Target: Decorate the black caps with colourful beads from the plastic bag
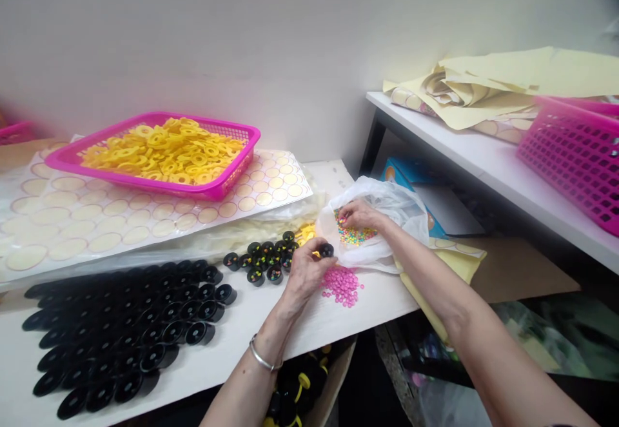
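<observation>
While the left hand (305,271) pinches a small black cap (325,250) between thumb and fingertips, open side up as far as one can tell, the right hand (358,215) sits at two o'clock of it inside a white plastic bag (387,202), fingertips curled down and drawn together among the coloured beads (355,236); whether a bead is caught between them cannot be told. The held cap hangs just above the table (232,343), right at the bag's mouth. A loose heap of pink beads (342,284) lies at five o'clock of the left hand, near the table's front edge, and a cluster of caps with beads in them (265,260) stands at nine o'clock of it. Farther toward eight o'clock a large field of empty black caps (126,330) is packed edge to edge, and a pink basket of yellow rings (164,151) rests on a sheet of round stickers (72,215) at ten o'clock. The risks, as I judge them: the beads are tiny and round, so a loose pinch could scatter them; the pink heap could roll off the edge if a wrist brushes it; the limp bag could slump and spill; and an elbow could upset the packed caps.
</observation>
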The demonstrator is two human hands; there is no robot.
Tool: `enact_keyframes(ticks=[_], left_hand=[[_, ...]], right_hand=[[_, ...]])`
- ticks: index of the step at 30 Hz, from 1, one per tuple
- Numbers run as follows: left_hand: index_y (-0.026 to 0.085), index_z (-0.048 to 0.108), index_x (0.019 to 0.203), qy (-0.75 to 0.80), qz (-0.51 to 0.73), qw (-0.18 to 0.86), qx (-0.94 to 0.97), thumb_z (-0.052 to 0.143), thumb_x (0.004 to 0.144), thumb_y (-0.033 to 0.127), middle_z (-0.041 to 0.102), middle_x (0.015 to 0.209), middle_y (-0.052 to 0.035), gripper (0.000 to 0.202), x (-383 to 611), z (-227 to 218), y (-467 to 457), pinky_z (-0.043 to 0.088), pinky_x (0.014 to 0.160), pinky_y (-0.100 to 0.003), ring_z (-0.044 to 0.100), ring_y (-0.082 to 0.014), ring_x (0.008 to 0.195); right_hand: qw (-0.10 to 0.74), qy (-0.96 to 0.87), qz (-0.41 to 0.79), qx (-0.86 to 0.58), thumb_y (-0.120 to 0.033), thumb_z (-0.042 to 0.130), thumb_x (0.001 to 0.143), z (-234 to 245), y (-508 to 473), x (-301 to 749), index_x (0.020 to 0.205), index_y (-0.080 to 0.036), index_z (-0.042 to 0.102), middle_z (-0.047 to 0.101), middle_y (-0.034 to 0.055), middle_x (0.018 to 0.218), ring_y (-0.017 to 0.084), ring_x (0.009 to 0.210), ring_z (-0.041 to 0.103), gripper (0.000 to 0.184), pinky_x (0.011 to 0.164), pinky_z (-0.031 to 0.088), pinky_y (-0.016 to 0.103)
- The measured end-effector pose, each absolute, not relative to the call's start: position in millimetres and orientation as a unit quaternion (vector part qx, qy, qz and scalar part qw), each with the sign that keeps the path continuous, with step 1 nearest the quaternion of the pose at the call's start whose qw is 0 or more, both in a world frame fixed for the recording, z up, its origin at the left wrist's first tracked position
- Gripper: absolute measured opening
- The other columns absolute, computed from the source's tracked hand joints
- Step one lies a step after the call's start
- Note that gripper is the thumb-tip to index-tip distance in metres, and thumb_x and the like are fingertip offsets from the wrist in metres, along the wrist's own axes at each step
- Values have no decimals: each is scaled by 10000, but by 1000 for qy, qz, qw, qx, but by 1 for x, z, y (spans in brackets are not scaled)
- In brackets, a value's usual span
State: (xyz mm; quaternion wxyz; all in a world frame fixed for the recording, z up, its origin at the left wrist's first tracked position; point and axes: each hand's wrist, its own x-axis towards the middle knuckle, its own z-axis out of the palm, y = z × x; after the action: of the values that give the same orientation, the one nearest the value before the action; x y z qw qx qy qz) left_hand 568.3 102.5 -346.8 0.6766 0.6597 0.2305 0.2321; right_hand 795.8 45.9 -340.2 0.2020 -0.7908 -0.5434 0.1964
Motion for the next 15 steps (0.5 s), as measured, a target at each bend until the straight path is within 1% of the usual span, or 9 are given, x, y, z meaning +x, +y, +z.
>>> enact_keyframes(ticks=[1,3,5,6,7,12,15], left_hand=[[158,644,821,225,234,681,657,699,571,192,615,736,12,258,575,-345,103,415,605,-214,525,-101,630],[151,625,799,212,234,680,662,683,573,183,596,721,16,236,589,-341,104,410,615,-213,518,-99,638],[146,615,782,204,234,673,671,668,571,172,587,711,17,219,602,-339,104,406,621,-216,514,-101,646],[145,612,778,203,236,667,676,662,569,167,587,711,17,216,607,-339,105,405,624,-219,515,-104,651],[146,613,777,205,240,660,682,658,565,165,587,714,16,218,611,-339,105,405,628,-221,516,-106,657],[153,650,846,249,251,628,693,678,545,182,606,733,15,303,612,-349,111,403,644,-232,529,-119,679],[151,662,851,253,245,627,694,683,539,186,622,742,4,315,605,-353,116,412,650,-238,541,-129,687]], right_hand=[[233,-533,202,-788,-260,618,689,-340,40,796,889,-115,676,640,12,689,144,631,573,254,540,423,212],[329,-499,238,-766,-329,633,676,-341,28,795,911,-107,666,638,28,705,149,628,576,325,546,441,229],[437,-445,291,-725,-361,682,612,-342,21,794,866,-114,668,635,34,710,151,623,572,354,560,455,250],[473,-422,307,-710,-358,707,575,-342,19,795,826,-121,669,632,32,708,151,620,566,348,566,456,257],[488,-408,311,-706,-341,721,546,-343,19,796,783,-127,667,626,26,698,148,617,557,324,566,451,259],[446,-420,266,-744,-199,692,501,-346,27,801,616,-137,636,533,-29,549,127,574,489,142,534,379,237],[457,-419,281,-733,-209,680,523,-342,31,796,643,-130,641,549,-27,566,127,580,498,149,552,389,242]])
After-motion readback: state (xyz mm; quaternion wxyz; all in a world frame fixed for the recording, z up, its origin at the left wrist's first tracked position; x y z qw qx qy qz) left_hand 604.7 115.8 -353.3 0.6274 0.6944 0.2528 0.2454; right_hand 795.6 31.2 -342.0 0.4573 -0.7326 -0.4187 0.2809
